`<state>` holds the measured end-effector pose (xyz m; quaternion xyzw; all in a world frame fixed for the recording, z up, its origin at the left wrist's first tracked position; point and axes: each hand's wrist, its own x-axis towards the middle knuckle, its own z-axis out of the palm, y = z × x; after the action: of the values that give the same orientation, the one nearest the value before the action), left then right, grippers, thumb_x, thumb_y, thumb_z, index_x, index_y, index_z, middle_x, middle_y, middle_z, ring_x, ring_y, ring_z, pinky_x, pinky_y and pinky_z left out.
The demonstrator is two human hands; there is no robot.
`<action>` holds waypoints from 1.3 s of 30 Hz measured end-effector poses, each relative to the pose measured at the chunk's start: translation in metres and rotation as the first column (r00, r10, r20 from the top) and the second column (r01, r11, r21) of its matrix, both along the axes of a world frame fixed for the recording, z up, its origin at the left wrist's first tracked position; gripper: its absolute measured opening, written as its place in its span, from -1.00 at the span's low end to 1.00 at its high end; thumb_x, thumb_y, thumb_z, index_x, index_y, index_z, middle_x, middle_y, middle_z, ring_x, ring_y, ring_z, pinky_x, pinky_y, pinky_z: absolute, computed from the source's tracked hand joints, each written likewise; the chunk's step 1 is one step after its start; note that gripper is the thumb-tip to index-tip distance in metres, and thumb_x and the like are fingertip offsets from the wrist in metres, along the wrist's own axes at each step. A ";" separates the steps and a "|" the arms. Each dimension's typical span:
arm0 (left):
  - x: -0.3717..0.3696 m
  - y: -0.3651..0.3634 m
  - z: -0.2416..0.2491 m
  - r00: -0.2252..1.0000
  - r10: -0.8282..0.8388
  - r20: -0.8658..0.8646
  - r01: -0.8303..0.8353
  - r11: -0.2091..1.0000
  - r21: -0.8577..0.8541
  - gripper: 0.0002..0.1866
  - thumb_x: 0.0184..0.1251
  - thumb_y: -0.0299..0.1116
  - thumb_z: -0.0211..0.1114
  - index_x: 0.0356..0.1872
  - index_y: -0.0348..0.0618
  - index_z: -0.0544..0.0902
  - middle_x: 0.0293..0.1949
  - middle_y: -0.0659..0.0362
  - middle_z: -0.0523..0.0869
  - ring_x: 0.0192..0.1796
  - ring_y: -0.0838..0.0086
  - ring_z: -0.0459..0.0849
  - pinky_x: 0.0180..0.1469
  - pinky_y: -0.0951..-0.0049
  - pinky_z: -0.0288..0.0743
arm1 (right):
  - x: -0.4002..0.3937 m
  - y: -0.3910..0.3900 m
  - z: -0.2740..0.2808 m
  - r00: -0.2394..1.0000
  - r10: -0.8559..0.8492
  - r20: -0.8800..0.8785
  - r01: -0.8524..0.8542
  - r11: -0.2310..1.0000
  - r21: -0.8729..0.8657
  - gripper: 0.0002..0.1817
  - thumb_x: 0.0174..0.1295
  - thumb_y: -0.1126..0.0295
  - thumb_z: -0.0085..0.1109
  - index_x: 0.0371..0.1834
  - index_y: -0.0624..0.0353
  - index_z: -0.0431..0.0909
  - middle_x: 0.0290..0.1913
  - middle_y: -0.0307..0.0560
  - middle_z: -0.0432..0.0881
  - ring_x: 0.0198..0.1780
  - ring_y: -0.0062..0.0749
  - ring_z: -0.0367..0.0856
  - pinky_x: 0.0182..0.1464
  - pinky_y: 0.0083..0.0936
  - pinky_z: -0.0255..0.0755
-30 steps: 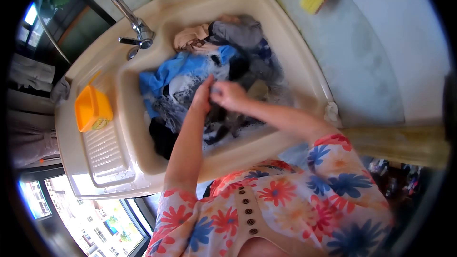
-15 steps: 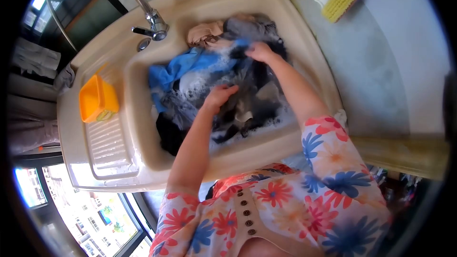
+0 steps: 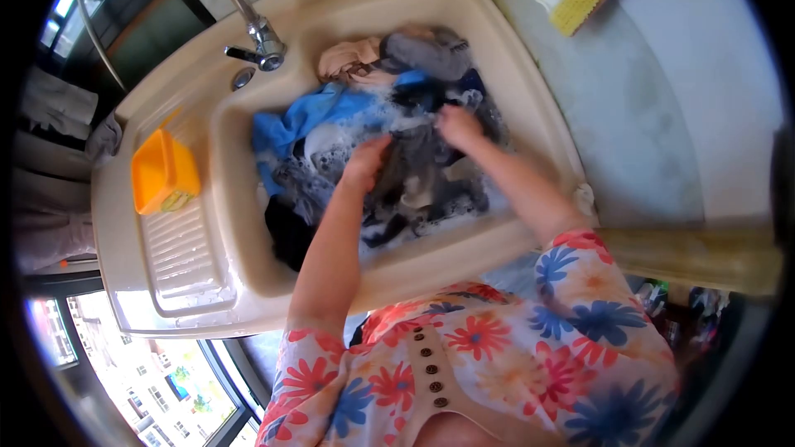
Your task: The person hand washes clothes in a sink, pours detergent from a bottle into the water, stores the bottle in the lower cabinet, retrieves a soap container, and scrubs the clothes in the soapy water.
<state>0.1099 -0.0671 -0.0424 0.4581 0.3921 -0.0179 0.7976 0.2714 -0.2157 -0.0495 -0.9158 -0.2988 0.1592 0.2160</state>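
Soapy water and wet clothes fill the beige sink (image 3: 236,223). My left hand (image 3: 367,162) is curled into the wash near the middle, its fingers closed around a dark grey garment (image 3: 407,164). Farther right, my right hand (image 3: 460,127) is also closed on the dark grey cloth; its fingertips are partly hidden by fabric and suds. A blue garment (image 3: 319,111) lies to the left of my hands. Behind them are a beige cloth (image 3: 354,60) and a grey cloth (image 3: 426,53). A black cloth (image 3: 287,231) rests against the sink's near left wall.
A chrome faucet (image 3: 263,43) stands at the back left. On the ribbed drainboard (image 3: 186,252) sits an orange plastic container (image 3: 166,172). A yellow-bristled brush (image 3: 580,1) with a pink handle lies on the ledge at the upper right.
My right hand has moved down toward me from the back of the sink. My left hand has shifted slightly left and back, and the dark cloth between them has changed shape.
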 end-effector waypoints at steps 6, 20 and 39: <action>-0.001 0.009 -0.034 0.985 0.081 0.151 -0.048 0.976 -0.213 -0.65 0.27 -0.11 0.07 -0.23 -0.22 0.56 -0.30 0.11 0.60 -0.20 0.41 0.54 -0.16 0.39 0.39 | -0.110 0.056 0.054 0.965 0.228 0.129 -0.262 0.849 0.459 -0.73 0.05 0.08 0.03 -0.48 0.02 0.57 -0.43 -0.02 0.60 -0.37 -0.06 0.57 -0.31 -0.26 0.43; -0.004 -0.005 0.036 0.652 -0.483 -0.585 0.691 0.062 0.720 -0.46 -0.32 -0.16 0.41 -0.18 -0.13 0.58 -0.26 -0.01 0.65 -0.19 0.23 0.61 -0.12 0.34 0.47 | -0.051 0.011 0.040 0.855 0.506 0.112 -0.483 0.857 -0.179 -0.59 0.02 0.11 0.19 -0.08 0.02 0.47 -0.21 -0.05 0.60 -0.10 -0.19 0.54 -0.06 -0.23 0.37; 0.005 -0.005 0.020 0.998 -0.003 0.065 0.000 0.999 0.054 -0.65 0.14 -0.20 0.19 -0.18 -0.29 0.56 -0.26 0.17 0.61 -0.18 0.51 0.51 -0.13 0.49 0.39 | -0.024 0.027 0.008 0.983 0.139 0.119 -0.152 0.983 0.106 -0.75 0.09 0.18 0.05 -0.49 0.12 0.55 -0.40 0.11 0.59 -0.33 0.00 0.57 -0.28 -0.17 0.42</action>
<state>0.1148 -0.0725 -0.0220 0.4800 0.3660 0.0069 0.7973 0.2475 -0.1889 -0.0418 -0.8850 -0.3851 0.1061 0.2392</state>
